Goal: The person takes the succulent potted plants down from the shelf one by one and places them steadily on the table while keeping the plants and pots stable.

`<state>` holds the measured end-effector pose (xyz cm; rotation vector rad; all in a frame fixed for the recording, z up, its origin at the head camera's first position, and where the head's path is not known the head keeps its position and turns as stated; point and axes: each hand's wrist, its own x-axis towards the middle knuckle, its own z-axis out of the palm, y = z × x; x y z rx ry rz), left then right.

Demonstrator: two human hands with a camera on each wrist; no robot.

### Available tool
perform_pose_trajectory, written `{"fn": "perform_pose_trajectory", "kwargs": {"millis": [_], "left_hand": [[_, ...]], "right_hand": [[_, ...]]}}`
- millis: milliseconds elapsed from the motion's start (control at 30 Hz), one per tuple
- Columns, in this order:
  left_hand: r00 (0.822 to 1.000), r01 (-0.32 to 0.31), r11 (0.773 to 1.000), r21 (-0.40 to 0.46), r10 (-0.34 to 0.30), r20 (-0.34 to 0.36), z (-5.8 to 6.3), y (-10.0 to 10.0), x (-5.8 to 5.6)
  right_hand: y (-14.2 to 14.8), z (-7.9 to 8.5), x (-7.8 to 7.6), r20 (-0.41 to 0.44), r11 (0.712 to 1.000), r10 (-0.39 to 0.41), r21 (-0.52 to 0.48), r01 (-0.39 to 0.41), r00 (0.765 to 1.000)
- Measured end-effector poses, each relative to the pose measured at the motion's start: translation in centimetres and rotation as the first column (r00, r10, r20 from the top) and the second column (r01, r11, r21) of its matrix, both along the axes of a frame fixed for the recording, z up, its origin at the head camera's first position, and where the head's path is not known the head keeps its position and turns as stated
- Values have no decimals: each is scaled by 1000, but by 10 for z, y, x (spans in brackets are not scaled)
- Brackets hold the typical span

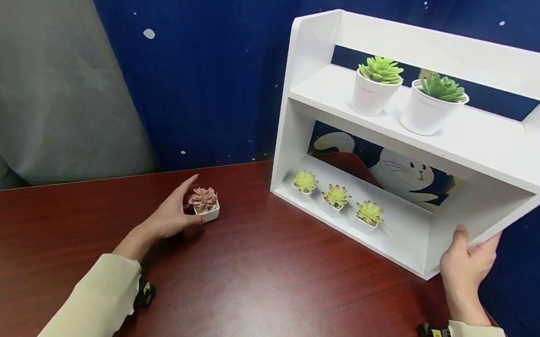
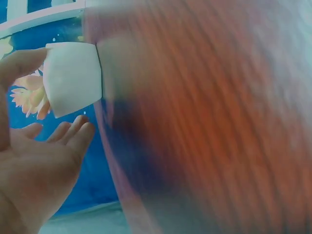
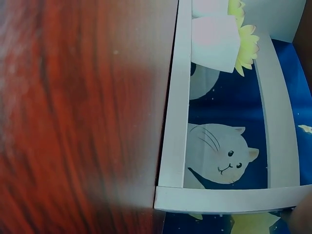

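Observation:
On the table at left stands a small white square pot with a pink succulent (image 1: pixel 204 201). My left hand (image 1: pixel 170 210) is spread around it, thumb at the near rim. In the left wrist view the thumb meets the pot (image 2: pixel 73 78) while the other fingers sit apart from its side. My right hand (image 1: pixel 468 266) holds the lower right side panel of a white two-tier shelf (image 1: pixel 483 159), thumb on the inner side, fingers outside. Three small yellow-green succulents, including the rightmost one (image 1: pixel 369 214), line the lower tier.
On the upper tier stand two larger green succulents in round white pots, one left (image 1: pixel 372 94) and one right (image 1: pixel 432 108). A dark red wooden table (image 1: pixel 241 287) lies beneath. Behind hang a blue patterned curtain (image 1: pixel 206 78) and a grey cloth (image 1: pixel 49 90).

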<state>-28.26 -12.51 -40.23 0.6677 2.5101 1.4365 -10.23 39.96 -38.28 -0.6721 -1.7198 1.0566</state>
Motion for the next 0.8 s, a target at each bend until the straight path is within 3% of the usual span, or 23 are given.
{"fn": "perform_pose_trajectory", "kwargs": {"millis": [167, 300, 600, 667, 800], "left_hand": [[999, -42, 998, 56, 42, 2, 13, -2, 4], [992, -112, 990, 82, 116, -53, 29, 2, 9], [938, -291, 950, 111, 307, -164, 47, 32, 21], [928, -312, 944, 108, 327, -178, 51, 39, 24], [926, -308, 949, 72, 317, -206, 58, 52, 29]], "right_hand": [[-1, 0, 1, 1, 1000, -2, -9, 2, 1000], [0, 0, -1, -5, 1000, 4, -1, -4, 1000], [-1, 2, -1, -8, 1000, -4, 14, 4, 1000], [-2, 2, 0, -3, 1000, -11, 13, 11, 1000], [-4, 3, 1, -1, 1000, -16, 18, 16, 1000]]}}
